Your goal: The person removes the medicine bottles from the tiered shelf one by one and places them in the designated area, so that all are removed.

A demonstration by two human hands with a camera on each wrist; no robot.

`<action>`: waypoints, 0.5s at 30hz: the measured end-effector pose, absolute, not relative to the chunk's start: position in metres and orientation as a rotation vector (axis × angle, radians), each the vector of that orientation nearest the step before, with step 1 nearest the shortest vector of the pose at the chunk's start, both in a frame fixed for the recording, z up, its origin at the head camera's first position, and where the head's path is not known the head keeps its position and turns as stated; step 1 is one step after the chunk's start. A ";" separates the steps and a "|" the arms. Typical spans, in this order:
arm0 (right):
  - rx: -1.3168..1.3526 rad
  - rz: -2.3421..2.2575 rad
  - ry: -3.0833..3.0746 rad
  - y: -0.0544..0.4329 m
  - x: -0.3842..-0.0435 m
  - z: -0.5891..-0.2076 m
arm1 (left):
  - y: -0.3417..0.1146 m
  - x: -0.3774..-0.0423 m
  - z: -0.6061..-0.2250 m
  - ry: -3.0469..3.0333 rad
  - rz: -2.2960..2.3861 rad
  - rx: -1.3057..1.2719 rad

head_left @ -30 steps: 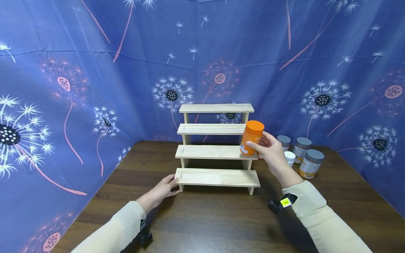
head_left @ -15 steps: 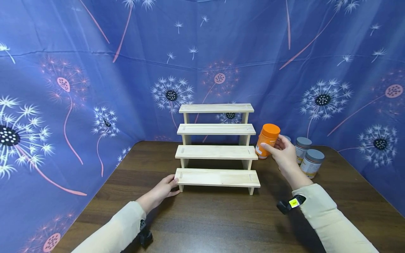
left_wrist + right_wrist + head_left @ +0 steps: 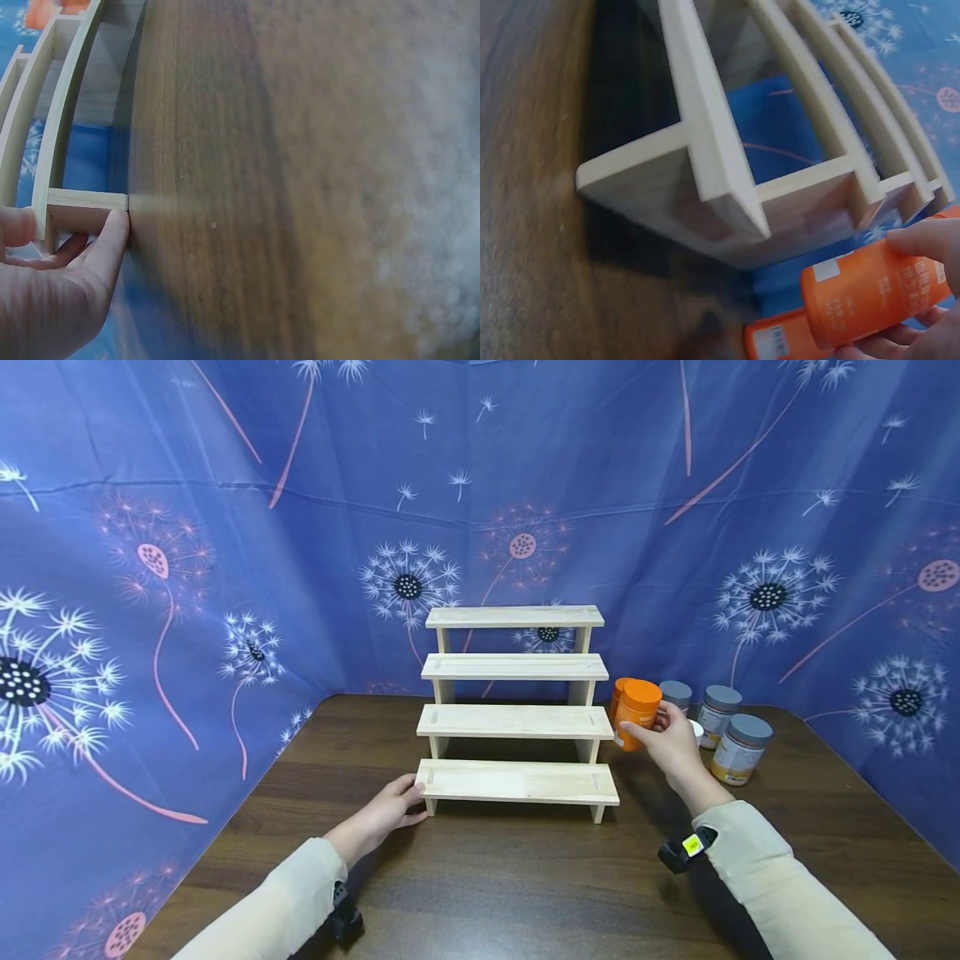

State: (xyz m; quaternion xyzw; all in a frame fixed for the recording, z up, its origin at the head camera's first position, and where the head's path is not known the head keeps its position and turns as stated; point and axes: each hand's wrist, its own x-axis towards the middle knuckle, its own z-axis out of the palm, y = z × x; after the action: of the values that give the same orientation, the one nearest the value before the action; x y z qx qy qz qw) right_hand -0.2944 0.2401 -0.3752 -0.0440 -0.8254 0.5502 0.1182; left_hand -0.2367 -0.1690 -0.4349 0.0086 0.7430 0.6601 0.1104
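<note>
A pale wooden four-step stand is on the dark table in the head view. My left hand grips the left end of its lowest step; in the left wrist view a fingertip rests against the leg under the board. Just right of the stand, my right hand holds an orange bottle with an orange lid, thumb on one side and fingers behind. A second orange bottle stands beside it, partly hidden. In the right wrist view the held bottle's base seems raised above the table.
Several jars with grey lids, one a front jar, stand to the right of my right hand. A small white lid shows partly behind that hand. A blue dandelion-print cloth hangs behind the table.
My right hand has carried the orange bottle right, away from the stand's steps, and then lowered it beside the second orange bottle. My left hand has stayed on the stand.
</note>
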 end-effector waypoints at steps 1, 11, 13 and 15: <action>-0.125 1.604 -2.434 0.241 -0.295 -0.378 | -0.169 -0.237 -0.435 2.182 1.937 0.028; -0.137 1.557 -2.590 0.248 -0.308 -0.400 | -0.170 -0.237 -0.435 2.182 1.940 0.044; -0.140 1.564 -2.596 0.250 -0.311 -0.404 | -0.169 -0.237 -0.435 2.181 1.940 0.044; -0.146 1.561 -2.604 0.250 -0.313 -0.407 | -0.169 -0.236 -0.435 2.183 1.942 0.042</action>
State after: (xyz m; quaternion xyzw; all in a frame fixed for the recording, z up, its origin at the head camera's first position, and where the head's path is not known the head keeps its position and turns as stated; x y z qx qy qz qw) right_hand -0.3135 0.2501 -0.4072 -0.0480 -0.8556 0.5128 0.0511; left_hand -0.2363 -0.1694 -0.4350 0.0142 0.7426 0.6605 0.1097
